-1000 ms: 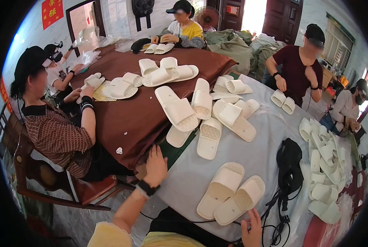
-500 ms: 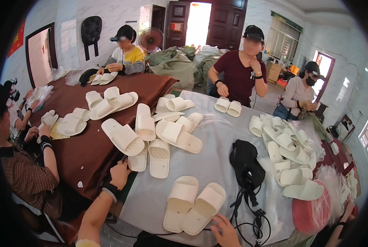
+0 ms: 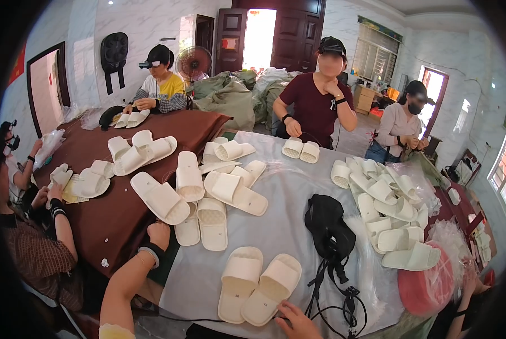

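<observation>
A pair of cream slide slippers [image 3: 240,284] lies side by side in front of me, toes pointing away. My right hand [image 3: 298,322] is by the heel of the right-hand slipper [image 3: 271,289], fingers apart, fingertips close to its edge; whether they touch it I cannot tell. My left hand [image 3: 159,234] is closed, fingers curled, beside a loose heap of cream slippers [image 3: 213,226]. What it holds, if anything, is hidden. Nearest to it are a slipper [image 3: 161,199] lying at a slant and another [image 3: 187,230] partly under the heap.
A black strapped bag [image 3: 329,226] with dangling cords lies right of the pair. Further right are more piled slippers [image 3: 388,203], a red round stool [image 3: 425,279] and clear plastic. A brown-covered table [image 3: 103,209] adjoins at left. Several people sit or stand around, one person [image 3: 315,96] across from me.
My left hand has drawn its fingers in from beside the slippers and curled them. My right hand stays near the slipper's heel. The whole view has shifted slightly.
</observation>
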Demonstrator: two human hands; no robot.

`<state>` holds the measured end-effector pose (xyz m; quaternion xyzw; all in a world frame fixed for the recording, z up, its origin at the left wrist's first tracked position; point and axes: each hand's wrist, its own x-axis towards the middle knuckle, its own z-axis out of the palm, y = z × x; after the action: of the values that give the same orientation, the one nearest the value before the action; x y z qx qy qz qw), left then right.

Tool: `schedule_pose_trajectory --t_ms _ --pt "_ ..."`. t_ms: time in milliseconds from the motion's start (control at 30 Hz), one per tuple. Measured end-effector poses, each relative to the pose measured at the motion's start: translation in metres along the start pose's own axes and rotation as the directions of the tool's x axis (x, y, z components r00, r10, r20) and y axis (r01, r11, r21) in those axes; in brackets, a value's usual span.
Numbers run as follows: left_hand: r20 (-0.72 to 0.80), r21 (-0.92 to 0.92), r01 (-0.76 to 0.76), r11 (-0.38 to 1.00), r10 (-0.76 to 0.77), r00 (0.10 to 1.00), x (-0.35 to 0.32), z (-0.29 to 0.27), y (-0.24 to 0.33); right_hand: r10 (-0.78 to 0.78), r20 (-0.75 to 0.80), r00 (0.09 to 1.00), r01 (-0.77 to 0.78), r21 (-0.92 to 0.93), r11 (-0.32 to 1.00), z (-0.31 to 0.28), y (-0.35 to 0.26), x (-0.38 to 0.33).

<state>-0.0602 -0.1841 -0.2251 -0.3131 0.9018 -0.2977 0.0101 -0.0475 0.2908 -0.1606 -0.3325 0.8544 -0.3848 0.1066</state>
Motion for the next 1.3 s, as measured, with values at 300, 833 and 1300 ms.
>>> schedule_pose_trajectory --t_ms 300,833,1300 --pt "-0.026 -0.102 -0.004 0.995 0.002 1.0 0.053 0.025 0.014 -0.053 -0.029 0.998 0.054 0.024 0.998 0.003 0.004 -0.002" --pt "0.191 0.167 -0.069 0.984 0.036 0.981 0.006 0.019 0.006 -0.106 -0.014 0.994 0.106 0.046 0.993 0.003 0.004 -0.002" --pt "0.203 0.06 -0.046 0.997 0.033 0.979 0.006 -0.008 -0.007 -0.102 0.004 0.995 0.102 0.048 0.994 -0.001 0.001 -0.006"
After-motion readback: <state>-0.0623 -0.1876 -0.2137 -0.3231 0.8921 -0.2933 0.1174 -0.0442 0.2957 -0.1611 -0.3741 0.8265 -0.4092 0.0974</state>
